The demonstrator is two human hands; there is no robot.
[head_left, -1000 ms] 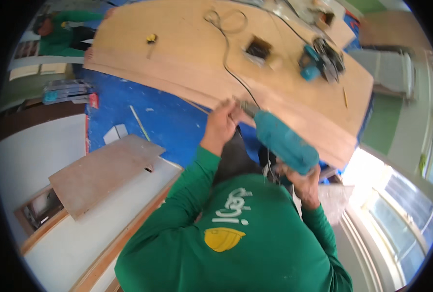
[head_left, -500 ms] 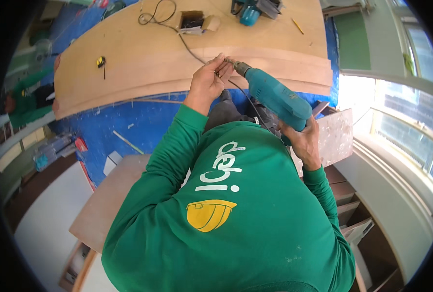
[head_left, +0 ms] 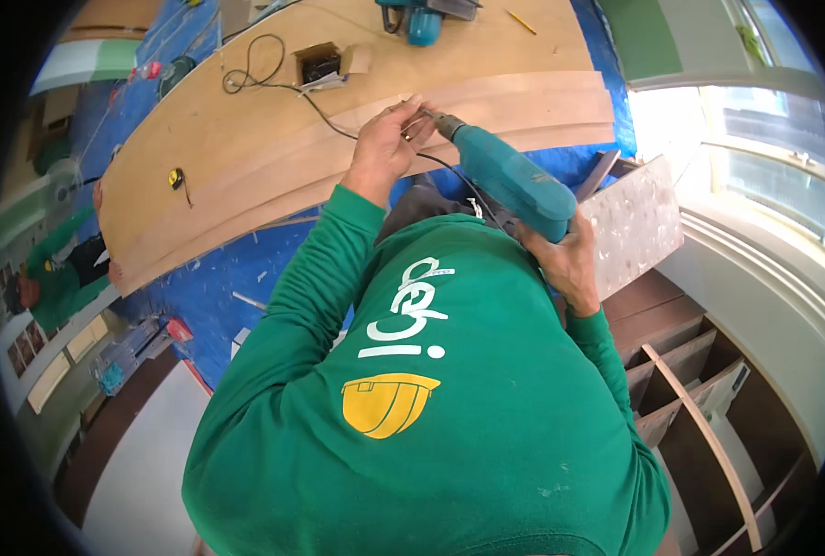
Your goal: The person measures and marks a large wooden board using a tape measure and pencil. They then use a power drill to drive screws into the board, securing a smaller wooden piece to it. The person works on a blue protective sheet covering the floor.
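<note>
My right hand grips the handle of a teal electric drill, held level in front of my green-sleeved chest. My left hand is at the drill's front end, with its fingers pinched around the chuck and bit. The drill tip hovers over the edge of a stack of long plywood sheets. The drill's black cable runs from under my left hand across the plywood.
On the plywood lie a yellow-and-black tape measure, a small open box, another teal power tool and a pencil. Blue tarp covers the floor. A speckled board and wooden shelf compartments are at right. Another person in green crouches at far left.
The view has swung, so the plywood now lies straight ahead. Both hands stay on the drill, the left one still at the chuck, now over the plywood edge.
</note>
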